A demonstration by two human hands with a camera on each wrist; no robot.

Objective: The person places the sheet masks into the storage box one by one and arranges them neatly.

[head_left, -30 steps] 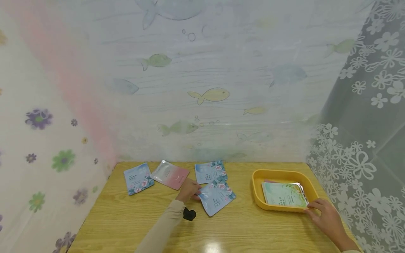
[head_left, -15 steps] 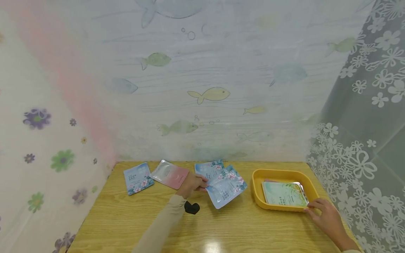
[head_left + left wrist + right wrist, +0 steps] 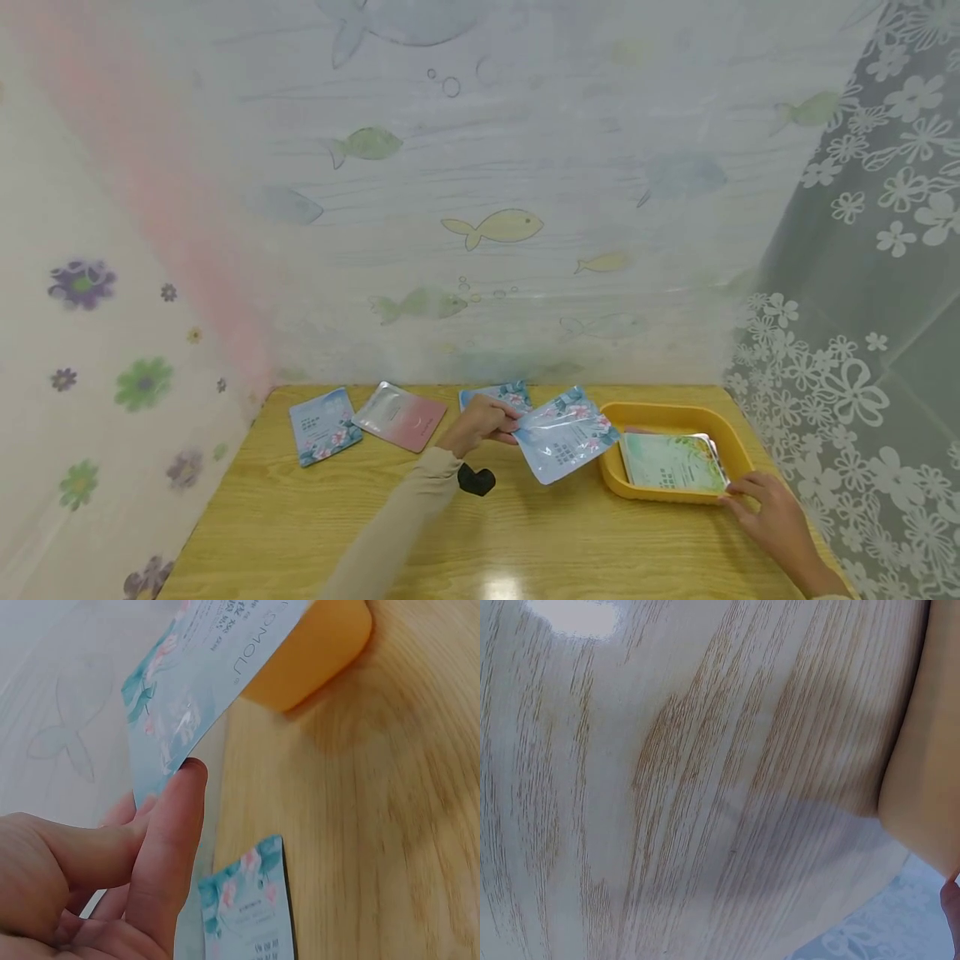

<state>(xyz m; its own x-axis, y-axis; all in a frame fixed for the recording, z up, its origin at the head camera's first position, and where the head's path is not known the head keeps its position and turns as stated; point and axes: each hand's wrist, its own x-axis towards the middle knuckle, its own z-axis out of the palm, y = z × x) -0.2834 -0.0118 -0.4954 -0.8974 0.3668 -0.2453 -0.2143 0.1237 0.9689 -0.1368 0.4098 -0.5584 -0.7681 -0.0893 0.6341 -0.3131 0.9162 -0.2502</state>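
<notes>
My left hand [image 3: 483, 421] pinches the edge of a blue floral sheet-mask packet [image 3: 567, 437], lifted above the table just left of the yellow tray [image 3: 611, 475]. The left wrist view shows this packet [image 3: 187, 697] tilted between thumb and fingers. Behind the hand lies another blue floral packet [image 3: 495, 393], partly covered. My right hand [image 3: 772, 512] grips the tray's front right corner; the right wrist view catches only a fingertip [image 3: 950, 907] at the tray wall [image 3: 926, 780]. Inside the tray is a small stack topped by a green packet [image 3: 671, 462].
At the far left of the wooden table [image 3: 300, 533] lie a blue floral packet [image 3: 325, 425] and a pink and silver packet [image 3: 401, 415]. A fish-patterned curtain [image 3: 502, 333] hangs along the back edge.
My left hand has raised the blue floral packet off the table and carried it right, to the tray's left rim. The right hand stays at the tray corner.
</notes>
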